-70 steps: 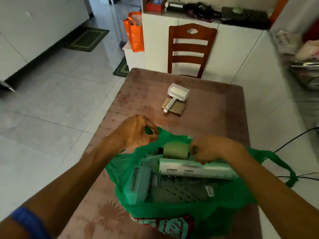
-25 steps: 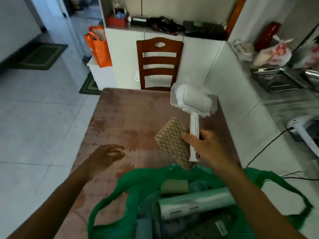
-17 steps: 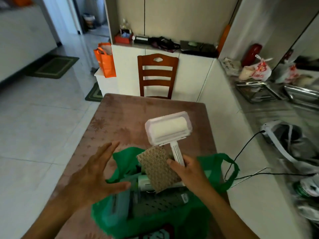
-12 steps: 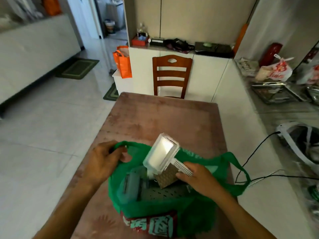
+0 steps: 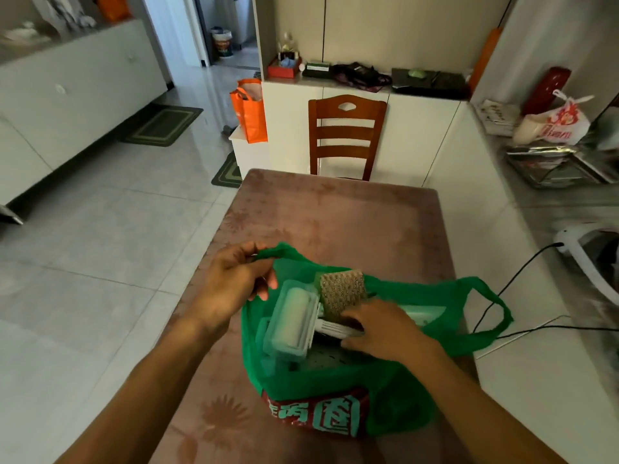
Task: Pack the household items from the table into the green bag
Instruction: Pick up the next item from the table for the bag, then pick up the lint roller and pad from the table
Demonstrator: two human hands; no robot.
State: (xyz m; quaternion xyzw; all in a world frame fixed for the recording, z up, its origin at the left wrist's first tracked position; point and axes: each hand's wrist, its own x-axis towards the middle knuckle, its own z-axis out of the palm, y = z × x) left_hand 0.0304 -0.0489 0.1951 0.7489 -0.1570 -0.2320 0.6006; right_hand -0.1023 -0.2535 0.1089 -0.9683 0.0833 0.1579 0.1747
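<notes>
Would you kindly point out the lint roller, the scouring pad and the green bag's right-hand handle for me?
lint roller (image 5: 292,321), head view, on the white roll inside its clear cover.
scouring pad (image 5: 342,291), head view, on the middle of its textured face.
green bag's right-hand handle (image 5: 492,308), head view, on the strap's outer loop.

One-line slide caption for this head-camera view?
Left hand holds green bag open; right hand sets white lint roller and woven sponge inside.

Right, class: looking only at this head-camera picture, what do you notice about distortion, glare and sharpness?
Head view: wide-angle bending bows the cabinet and counter edges outward; window light glares off the floor tiles; the bag, lint roller and both hands are fairly sharp, while the corners go soft.
</notes>
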